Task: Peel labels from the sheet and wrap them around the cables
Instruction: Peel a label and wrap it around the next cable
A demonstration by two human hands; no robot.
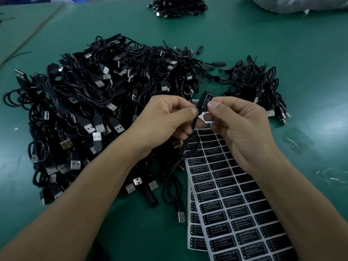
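Observation:
Between my two hands is a black cable [174,172] whose upper end carries a black label [204,102] printed "LED CONTROLLER". My left hand [165,119] pinches that end at the label's left edge, thumb on top. My right hand [243,129] pinches the label's right side with thumb and fingers. The cable hangs down in loops to a USB plug [181,216] on the table. Under my right hand lies the label sheet [231,202], white with rows of black labels, and a second sheet shows beneath it.
A big heap of black USB cables [90,113] covers the green table [244,44] to the left. A smaller pile of cables [259,85] lies at the right, another cable pile [177,6] at the far edge. A plastic bag [301,2] sits top right.

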